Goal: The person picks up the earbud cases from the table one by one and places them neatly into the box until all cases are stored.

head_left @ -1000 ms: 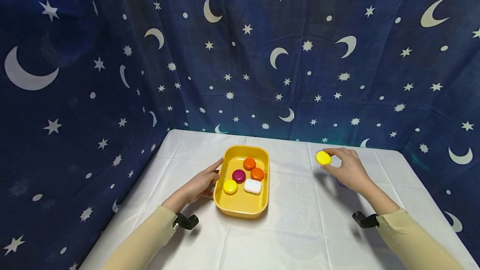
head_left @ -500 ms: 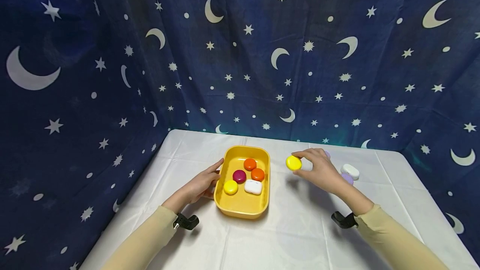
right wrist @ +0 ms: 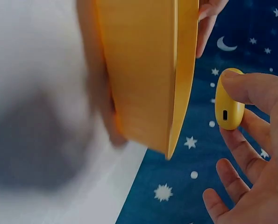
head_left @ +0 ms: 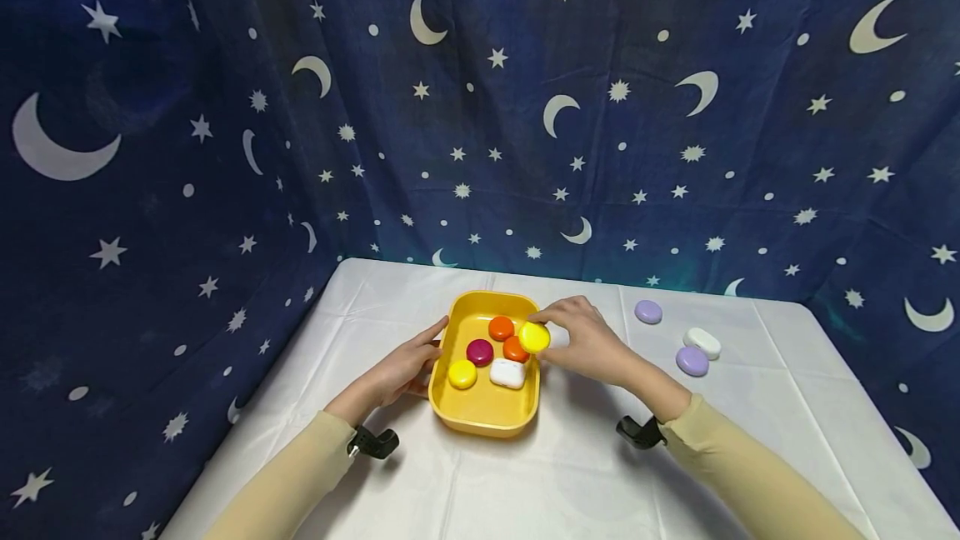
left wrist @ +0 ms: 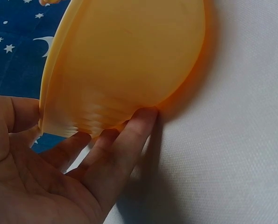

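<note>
In the head view, my right hand pinches a round, glossy yellow earbud case over the right rim of a yellow tray. The right wrist view shows a small dark port slot in this case's edge. Inside the tray lie two orange cases, a dark magenta case, another yellow case and a white rectangular case. My left hand touches the tray's left side; in the left wrist view its fairly straight fingers rest against the outer wall.
On the right of the white-covered table lie two lilac cases and a white oval case. A dark blue curtain with stars and moons hangs behind and at the sides.
My right hand has carried the yellow earbud case leftward from the table's right side to the tray's rim, uncovering the lilac and white cases. The left hand and tray stay in place.
</note>
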Available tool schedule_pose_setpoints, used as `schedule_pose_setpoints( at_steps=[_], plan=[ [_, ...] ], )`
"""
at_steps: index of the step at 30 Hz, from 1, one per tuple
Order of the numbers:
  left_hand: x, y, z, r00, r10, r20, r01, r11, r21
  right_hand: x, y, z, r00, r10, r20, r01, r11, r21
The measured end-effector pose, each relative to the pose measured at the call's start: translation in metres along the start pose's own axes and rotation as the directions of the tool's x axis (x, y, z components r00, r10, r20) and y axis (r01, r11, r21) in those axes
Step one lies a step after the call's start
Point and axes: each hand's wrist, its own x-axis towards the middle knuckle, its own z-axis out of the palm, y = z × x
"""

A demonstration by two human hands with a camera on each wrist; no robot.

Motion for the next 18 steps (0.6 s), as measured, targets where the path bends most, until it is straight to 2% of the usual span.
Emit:
schedule_pose_setpoints(
  at_steps=[8, 18],
  plan=[
    [0.0, 0.001, -0.001, 1.0, -0.011, -0.003, 0.011, 1.0, -0.007, 0.014, -0.018, 0.016, 0.991, -0.043, 0.127, 0.049, 0.998, -0.047],
    [0.001, -0.001, -0.001, 1.0, -0.005, -0.001, 0.005, 1.0, -0.009, 0.023, -0.031, 0.034, 0.953, -0.153, 0.261, 0.188, 0.976, -0.112]
  ],
)
